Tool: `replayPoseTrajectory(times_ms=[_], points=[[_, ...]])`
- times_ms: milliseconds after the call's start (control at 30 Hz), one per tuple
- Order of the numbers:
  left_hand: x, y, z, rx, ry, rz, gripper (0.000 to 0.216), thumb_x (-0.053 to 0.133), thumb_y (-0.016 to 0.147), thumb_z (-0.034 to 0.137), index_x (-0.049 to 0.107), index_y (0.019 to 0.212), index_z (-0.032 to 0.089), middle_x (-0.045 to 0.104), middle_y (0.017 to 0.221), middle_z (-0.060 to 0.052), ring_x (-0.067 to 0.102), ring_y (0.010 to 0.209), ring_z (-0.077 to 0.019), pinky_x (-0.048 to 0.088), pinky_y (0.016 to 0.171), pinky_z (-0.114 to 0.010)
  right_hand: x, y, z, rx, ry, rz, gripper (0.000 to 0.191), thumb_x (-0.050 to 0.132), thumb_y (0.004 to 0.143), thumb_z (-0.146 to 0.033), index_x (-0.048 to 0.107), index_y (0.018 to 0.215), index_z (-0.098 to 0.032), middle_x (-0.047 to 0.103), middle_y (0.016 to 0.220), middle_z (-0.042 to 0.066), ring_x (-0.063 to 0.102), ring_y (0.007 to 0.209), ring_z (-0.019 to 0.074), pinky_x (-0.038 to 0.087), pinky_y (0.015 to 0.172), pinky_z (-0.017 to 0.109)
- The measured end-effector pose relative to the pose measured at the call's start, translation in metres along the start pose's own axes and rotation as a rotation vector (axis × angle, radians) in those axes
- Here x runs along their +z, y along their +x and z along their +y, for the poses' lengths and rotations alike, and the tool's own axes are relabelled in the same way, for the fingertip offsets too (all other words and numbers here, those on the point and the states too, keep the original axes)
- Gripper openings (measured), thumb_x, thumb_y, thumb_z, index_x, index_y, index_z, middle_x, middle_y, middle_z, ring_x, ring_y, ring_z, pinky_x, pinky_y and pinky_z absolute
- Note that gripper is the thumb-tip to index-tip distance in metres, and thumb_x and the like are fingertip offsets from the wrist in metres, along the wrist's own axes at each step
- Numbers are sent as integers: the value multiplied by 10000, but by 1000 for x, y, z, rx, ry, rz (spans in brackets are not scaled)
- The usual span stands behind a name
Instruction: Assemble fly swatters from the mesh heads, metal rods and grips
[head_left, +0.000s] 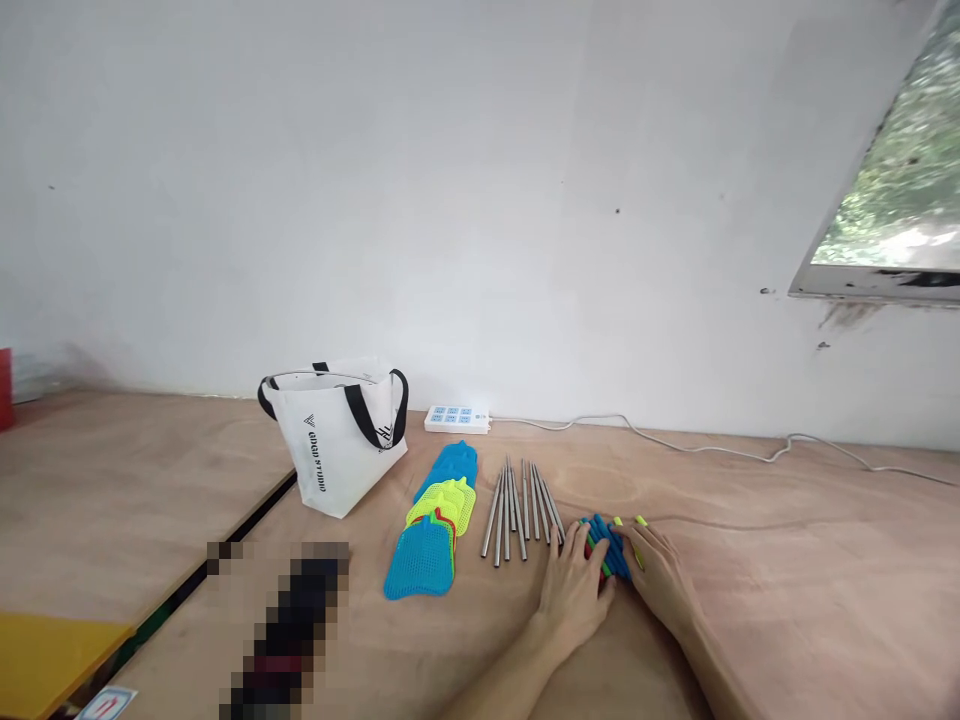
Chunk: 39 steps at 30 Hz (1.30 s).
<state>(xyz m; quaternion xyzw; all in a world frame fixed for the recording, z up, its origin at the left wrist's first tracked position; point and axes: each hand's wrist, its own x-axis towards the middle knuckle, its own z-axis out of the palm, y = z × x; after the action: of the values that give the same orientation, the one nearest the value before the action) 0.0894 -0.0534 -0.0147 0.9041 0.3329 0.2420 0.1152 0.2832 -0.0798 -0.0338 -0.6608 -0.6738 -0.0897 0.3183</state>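
**Bracketing the handle tubes (617, 556): three groups out, nothing joined**

And it's the left hand (574, 584) over the near left side of the blue, green, red and yellow tubes, fingers spread and curved, while the right hand (661, 578) cups the right side, thumb turned inward. Whether either is closed tight on a tube, I can't tell!

Score check: metal rods (492, 516) fan out just left of the left hand, and beyond them flyswatter heads (421, 562) overlap in a row, blue, yellow, red and green. Sorting looks well along, I'd judge; no rod visibly sits in a head or a tube, so every joint appears unmade. The tubes between the hands look the least orderly bunch.

Now the field: rods crowd the left flank, so the roomier stretch of bench (810, 610) runs off to the right hand's side. Ahead of both hands, a white cable (705, 449) trails along the wall (525, 250) from a power strip (457, 420). Far left, past the tote bag (319, 460), a dark gap marks the bench's edge.
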Motion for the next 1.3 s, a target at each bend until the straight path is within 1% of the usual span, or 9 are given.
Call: replayPoseTrajectory(times_ms=[200, 367, 467, 633, 733, 933, 1067, 1167, 1300], points=[[-3, -2, 0, 10, -31, -33, 466, 447, 1011, 437, 497, 1459, 317, 418, 1569, -86, 329, 1492, -308, 239, 1223, -675, -6, 7, 0, -43, -31, -73, 342, 413, 1000, -406, 692, 1159, -287, 707, 1191, 58, 632, 1137, 235, 471, 970, 410], [-13, -3, 5, -16, -34, -45, 455, 456, 1014, 420, 491, 1458, 326, 424, 1569, -74, 325, 1499, -289, 231, 1235, -650, -4, 12, -3, -77, -64, -36, 394, 372, 1013, -381, 618, 1276, -221, 701, 1211, 92, 629, 1126, 243, 447, 969, 410], [-17, -4, 7, -27, -27, -40, 434, 485, 1006, 403, 507, 1432, 325, 436, 1559, -71, 336, 1494, -284, 238, 1236, -637, -3, 11, -3, -90, -85, -46, 394, 373, 1015, -383, 598, 1295, -221, 695, 1224, 94, 624, 1122, 253, 434, 967, 416], [-16, -5, 8, -45, -49, -11, 449, 508, 995, 380, 487, 1429, 265, 469, 1530, -90, 371, 1475, -270, 253, 1255, -575, -2, 6, 0, -26, -79, -50, 388, 366, 1013, -409, 580, 1295, -251, 697, 1191, 87, 620, 1104, 269, 432, 929, 416], [-15, -5, 9, -85, -38, 35, 420, 542, 975, 365, 515, 1367, 218, 499, 1503, -98, 406, 1452, -260, 259, 1267, -537, 2, 5, 1, 0, -72, -39, 372, 354, 1008, -388, 599, 1258, -263, 699, 1169, 85, 619, 1089, 276, 430, 912, 419], [-21, -5, 10, -143, -24, 47, 365, 621, 920, 348, 569, 1258, 218, 490, 1487, -103, 437, 1420, -290, 288, 1242, -579, -1, 8, 4, 64, -76, -20, 386, 326, 1002, -367, 649, 1187, -264, 696, 1140, 94, 620, 1066, 281, 441, 886, 424], [-25, -5, 10, -69, -57, 37, 417, 635, 916, 381, 568, 1311, 268, 485, 1481, -78, 421, 1426, -279, 255, 1249, -582, -10, 11, 18, 129, -82, -26, 427, 321, 1007, -414, 635, 1259, -272, 659, 1270, 88, 592, 1160, 275, 446, 931, 428], [-27, -6, 9, 51, -68, -9, 416, 594, 951, 414, 574, 1356, 323, 463, 1509, -56, 417, 1427, -261, 292, 1242, -523, -13, 11, 27, 88, -55, -120, 452, 307, 1014, -427, 605, 1332, -307, 623, 1371, 60, 571, 1221, 259, 439, 963, 438], [-28, -5, 7, 162, -47, -60, 378, 498, 1006, 415, 584, 1373, 374, 480, 1505, -34, 430, 1417, -232, 293, 1237, -489, -15, 12, 27, 48, -13, -182, 442, 316, 1014, -425, 624, 1316, -332, 660, 1336, 28, 583, 1217, 238, 436, 979, 428]])
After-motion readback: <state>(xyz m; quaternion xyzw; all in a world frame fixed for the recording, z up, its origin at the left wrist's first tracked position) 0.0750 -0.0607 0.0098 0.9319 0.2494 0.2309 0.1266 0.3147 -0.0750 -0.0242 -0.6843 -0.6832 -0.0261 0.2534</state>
